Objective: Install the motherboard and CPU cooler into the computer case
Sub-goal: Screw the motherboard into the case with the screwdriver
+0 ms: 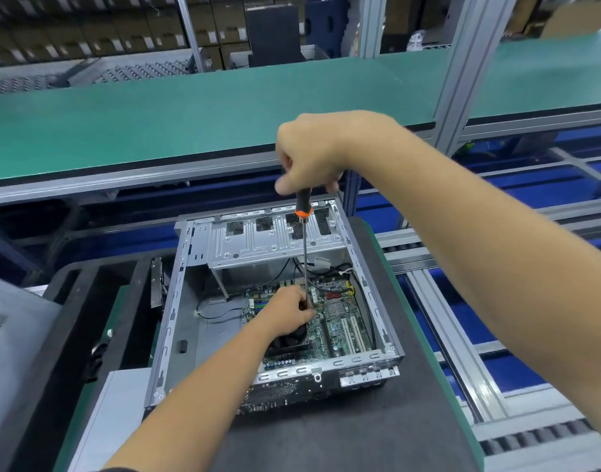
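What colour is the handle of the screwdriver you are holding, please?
The screwdriver handle is black with an orange collar, seen in the head view, gripped by the right hand.

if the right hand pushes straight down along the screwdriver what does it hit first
Probably the left hand, which pinches the screwdriver shaft low down. Below it lie the cooler and motherboard. The right hand grips the handle; depth is hard to judge.
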### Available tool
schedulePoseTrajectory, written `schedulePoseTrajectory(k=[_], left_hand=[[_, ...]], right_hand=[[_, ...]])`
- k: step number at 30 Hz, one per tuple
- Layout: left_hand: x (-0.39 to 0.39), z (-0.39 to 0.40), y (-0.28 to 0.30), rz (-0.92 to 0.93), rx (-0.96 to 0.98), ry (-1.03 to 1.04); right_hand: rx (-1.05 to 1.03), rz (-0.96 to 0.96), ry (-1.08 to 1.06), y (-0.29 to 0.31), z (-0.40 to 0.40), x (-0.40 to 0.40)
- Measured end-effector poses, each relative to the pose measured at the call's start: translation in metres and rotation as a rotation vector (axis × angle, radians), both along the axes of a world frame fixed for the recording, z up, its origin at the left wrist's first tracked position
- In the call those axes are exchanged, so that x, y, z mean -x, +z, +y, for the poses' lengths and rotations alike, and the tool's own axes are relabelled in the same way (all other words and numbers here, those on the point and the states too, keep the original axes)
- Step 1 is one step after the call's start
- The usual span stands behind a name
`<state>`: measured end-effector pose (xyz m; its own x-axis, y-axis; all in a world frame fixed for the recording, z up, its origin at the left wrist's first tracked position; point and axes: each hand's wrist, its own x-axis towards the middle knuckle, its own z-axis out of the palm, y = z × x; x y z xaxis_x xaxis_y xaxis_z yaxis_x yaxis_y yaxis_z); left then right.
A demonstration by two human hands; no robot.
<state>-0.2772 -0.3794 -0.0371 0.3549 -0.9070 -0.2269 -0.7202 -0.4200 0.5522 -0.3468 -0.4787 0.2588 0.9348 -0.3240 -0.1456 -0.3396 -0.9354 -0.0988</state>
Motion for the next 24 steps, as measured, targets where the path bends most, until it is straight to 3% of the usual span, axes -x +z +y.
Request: schedulePoseTrajectory(k=[3, 6, 11, 17, 19, 21, 24], left_hand=[[0.000, -0.001, -0.001, 0.040, 0.021, 0.017], [-0.002, -0.001, -0.002, 0.086, 0.043, 0.033], [-0.002, -0.001, 0.001, 0.023, 0.025, -0.012], [-0.002, 0.001, 0.000, 0.006, 0.018, -0.019], [-0.003, 0.000, 0.000, 0.014, 0.023, -0.010], [-0.003, 0.001, -0.001, 0.037, 0.038, 0.005], [-0.003, 0.000, -0.002, 0.034, 0.039, 0.001]], right_hand=[[-0.181, 0.052, 0.057, 0.005, 0.003, 0.005], [-0.116, -0.093, 0.120, -0.001, 0.011, 0.001], [-0.024, -0.209, 0.022, -0.012, 0.008, -0.002], [0.017, -0.046, -0.031, -0.004, -0.003, 0.006], [-0.072, -0.019, 0.015, -0.001, 0.002, 0.008], [-0.167, -0.052, 0.090, -0.002, 0.007, 0.009], [-0.079, -0.189, 0.147, -0.011, 0.013, 0.009]])
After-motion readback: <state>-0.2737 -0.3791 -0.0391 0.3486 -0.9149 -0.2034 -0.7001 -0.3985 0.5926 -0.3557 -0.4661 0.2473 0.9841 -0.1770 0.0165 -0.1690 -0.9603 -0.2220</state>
